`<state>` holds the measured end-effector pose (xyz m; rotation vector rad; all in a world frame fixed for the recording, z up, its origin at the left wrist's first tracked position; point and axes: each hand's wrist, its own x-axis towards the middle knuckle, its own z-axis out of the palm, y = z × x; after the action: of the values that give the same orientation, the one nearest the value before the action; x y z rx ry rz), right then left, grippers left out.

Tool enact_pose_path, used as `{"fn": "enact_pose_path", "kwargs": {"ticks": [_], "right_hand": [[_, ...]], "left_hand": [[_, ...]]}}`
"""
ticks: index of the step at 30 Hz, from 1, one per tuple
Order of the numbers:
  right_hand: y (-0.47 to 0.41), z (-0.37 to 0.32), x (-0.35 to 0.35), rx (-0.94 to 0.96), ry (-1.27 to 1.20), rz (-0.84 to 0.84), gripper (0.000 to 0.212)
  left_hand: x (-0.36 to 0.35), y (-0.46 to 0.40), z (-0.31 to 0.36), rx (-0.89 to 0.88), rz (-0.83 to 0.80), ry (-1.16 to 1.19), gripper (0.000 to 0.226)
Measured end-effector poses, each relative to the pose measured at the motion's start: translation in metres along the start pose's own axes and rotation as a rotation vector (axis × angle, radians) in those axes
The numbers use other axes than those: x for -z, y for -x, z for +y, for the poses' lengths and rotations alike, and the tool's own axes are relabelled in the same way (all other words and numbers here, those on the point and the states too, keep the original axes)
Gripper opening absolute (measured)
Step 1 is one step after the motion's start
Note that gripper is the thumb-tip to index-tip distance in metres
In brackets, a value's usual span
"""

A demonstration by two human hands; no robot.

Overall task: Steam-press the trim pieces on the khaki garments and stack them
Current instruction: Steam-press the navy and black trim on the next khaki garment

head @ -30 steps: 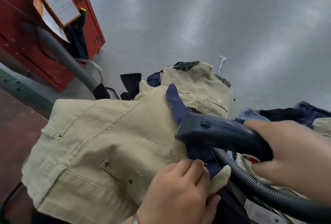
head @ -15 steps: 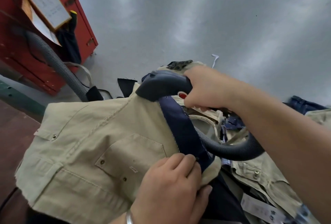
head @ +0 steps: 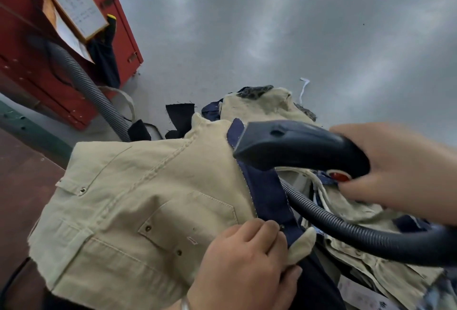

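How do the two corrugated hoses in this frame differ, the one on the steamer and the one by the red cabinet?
The steamer hose is dark navy; the cabinet hose is lighter grey. The steamer hose curves from the steamer head, gripped by the right hand, across the garments toward the right edge; the cabinet hose runs diagonally down past the red cabinet and disappears behind the khaki garment, untouched by either hand. Both are ribbed and flexible.

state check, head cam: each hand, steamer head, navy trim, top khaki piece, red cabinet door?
left hand: pinching the trim's near end
right hand: gripping the steamer handle
steamer head: over the trim's far part; contact unclear
navy trim: stretched flat along the khaki edge
khaki garment: spread, pocket side up
red cabinet: door closed
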<state>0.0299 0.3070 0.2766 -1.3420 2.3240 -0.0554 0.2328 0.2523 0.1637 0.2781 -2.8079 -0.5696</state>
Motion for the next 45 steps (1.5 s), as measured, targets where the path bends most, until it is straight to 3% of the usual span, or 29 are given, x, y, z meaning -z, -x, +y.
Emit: {"fn": "enact_pose_path", "kwargs": {"ticks": [5,10,18,20,25,28,31,33,38,45], "right_hand": [[0.015,-0.007,-0.026,-0.068,0.216,-0.148,0.02],[-0.001,-0.028,-0.031,-0.102,0.287,-0.094,0.03],[-0.085,-0.052,-0.031,-0.08,0.034,0.059,0.02],[-0.104,-0.051,-0.028,-0.107,-0.047,0.066,0.006],[-0.086,-0.022,0.002,-0.086,-0.27,0.073,0.011],[-0.052,-0.003,0.017,-0.059,-0.156,-0.016,0.014],[-0.023,0.005,0.022,-0.114,-0.048,-0.179,0.041],[-0.014,0.007,0.018,-0.125,-0.053,-0.276,0.046],[-0.023,-0.01,0.0,-0.1,0.033,-0.299,0.02],[-0.063,-0.04,0.008,-0.109,0.011,-0.296,0.013]], "left_hand": [[-0.002,0.0,-0.002,0.003,0.034,-0.005,0.032],[-0.002,-0.001,-0.003,0.005,0.033,-0.029,0.032],[0.002,0.002,-0.002,-0.007,-0.032,-0.016,0.03],[0.004,0.003,-0.001,0.002,-0.046,-0.003,0.031],[0.002,0.003,-0.001,0.009,-0.026,0.01,0.033],[-0.002,0.002,-0.001,-0.01,-0.025,-0.011,0.033],[-0.003,0.0,0.0,-0.03,-0.007,-0.036,0.033],[-0.003,0.0,-0.001,-0.029,0.018,-0.034,0.032],[-0.002,0.002,-0.002,-0.003,0.02,-0.005,0.034],[-0.002,0.004,-0.003,-0.013,0.0,0.021,0.029]]}}
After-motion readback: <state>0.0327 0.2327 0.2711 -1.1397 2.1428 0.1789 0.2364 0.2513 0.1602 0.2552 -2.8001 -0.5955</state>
